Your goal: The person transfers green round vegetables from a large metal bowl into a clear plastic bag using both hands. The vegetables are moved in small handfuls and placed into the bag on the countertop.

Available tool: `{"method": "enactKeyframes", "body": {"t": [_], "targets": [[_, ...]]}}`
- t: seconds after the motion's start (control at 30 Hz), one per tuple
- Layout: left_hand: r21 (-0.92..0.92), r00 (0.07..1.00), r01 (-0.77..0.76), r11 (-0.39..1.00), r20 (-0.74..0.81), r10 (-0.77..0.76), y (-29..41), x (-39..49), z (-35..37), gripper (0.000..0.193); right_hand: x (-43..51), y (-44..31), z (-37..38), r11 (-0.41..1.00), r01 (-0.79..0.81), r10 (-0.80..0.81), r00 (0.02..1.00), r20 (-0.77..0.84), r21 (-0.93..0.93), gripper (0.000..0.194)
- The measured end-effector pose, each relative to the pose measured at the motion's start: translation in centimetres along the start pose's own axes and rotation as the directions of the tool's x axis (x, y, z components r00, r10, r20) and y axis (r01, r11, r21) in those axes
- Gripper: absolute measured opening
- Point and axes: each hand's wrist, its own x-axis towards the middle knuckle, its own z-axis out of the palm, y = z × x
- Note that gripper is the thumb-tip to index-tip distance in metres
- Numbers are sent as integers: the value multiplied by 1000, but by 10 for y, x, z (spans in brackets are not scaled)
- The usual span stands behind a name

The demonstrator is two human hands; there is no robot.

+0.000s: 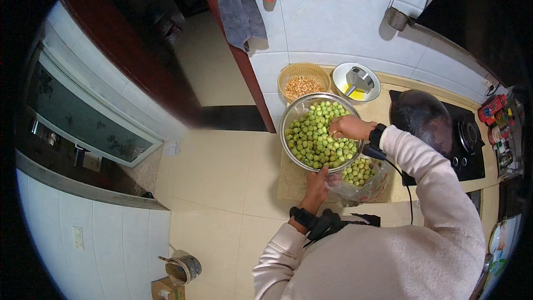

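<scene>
A wide metal bowl (287, 150) full of small round green fruits (312, 133) stands on the counter before me. My left hand (317, 185) grips its near rim, its fingertips partly hidden by the edge. Bent over the fruits at the bowl's right side is my right hand (352, 127), its fingers curled down among them. Whether a fruit is pinched there is hidden. Just right of my left hand, partly under the bowl's edge, lies a clear plastic bag (354, 191) with more green fruits (359, 171) in it.
Behind the bowl are a tan plastic basket (287, 76) of brownish pieces and a white bowl (368, 96) holding a metal utensil (360, 79) and yellow liquid. A dark wok (420, 121) covers part of the black gas hob (470, 166). A black cable (410, 193) hangs from my right wrist.
</scene>
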Motion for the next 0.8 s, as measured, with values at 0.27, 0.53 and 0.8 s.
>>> {"method": "enactKeyframes", "body": {"t": [0.27, 0.53, 0.8], "targets": [[2, 999, 43, 999, -31, -43, 3, -1, 3, 32, -5, -22, -3, 961, 58, -87, 992, 96, 270, 10], [22, 994, 73, 997, -88, -70, 10, -5, 13, 29, -24, -47, 34, 982, -40, 39, 999, -10, -182, 22], [-9, 999, 25, 1000, -23, -25, 8, -4, 11, 31, -18, -32, 27, 1000, -11, 10, 1000, 27, 26, 19]]}}
